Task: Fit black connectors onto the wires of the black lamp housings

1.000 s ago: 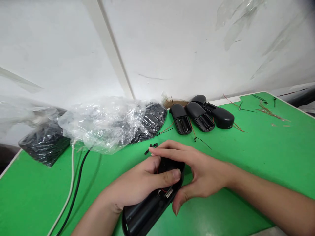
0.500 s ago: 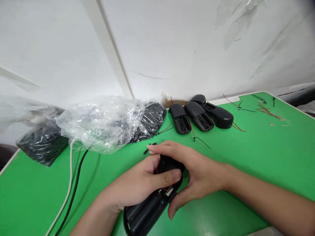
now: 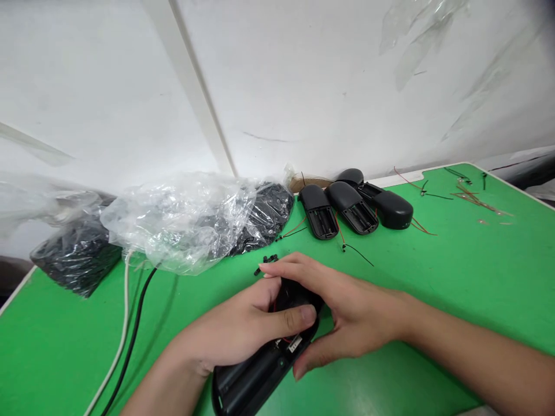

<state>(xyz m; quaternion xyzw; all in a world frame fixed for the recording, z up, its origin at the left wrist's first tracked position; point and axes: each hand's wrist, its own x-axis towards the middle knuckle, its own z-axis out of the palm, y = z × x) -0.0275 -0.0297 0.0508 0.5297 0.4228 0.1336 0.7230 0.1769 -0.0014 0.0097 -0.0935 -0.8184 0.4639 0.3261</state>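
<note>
The left hand (image 3: pixel 240 326) and the right hand (image 3: pixel 358 318) both close tightly around one black plastic casing (image 3: pixel 247 378), so its middle is mostly hidden. Only a red wire (image 3: pixel 282 340) and a small circuit part (image 3: pixel 295 344) show near the left thumb (image 3: pixel 299 315), and the picture edge cuts off the casing's lower end. It is above the green tabletop (image 3: pixel 433 283). Just past the right fingertips (image 3: pixel 265 274) lie a few small black pieces (image 3: pixel 266 262). Farther away are three open casings (image 3: pixel 351 211) side by side, with a fourth casing (image 3: pixel 349 175) partly hidden behind them.
</note>
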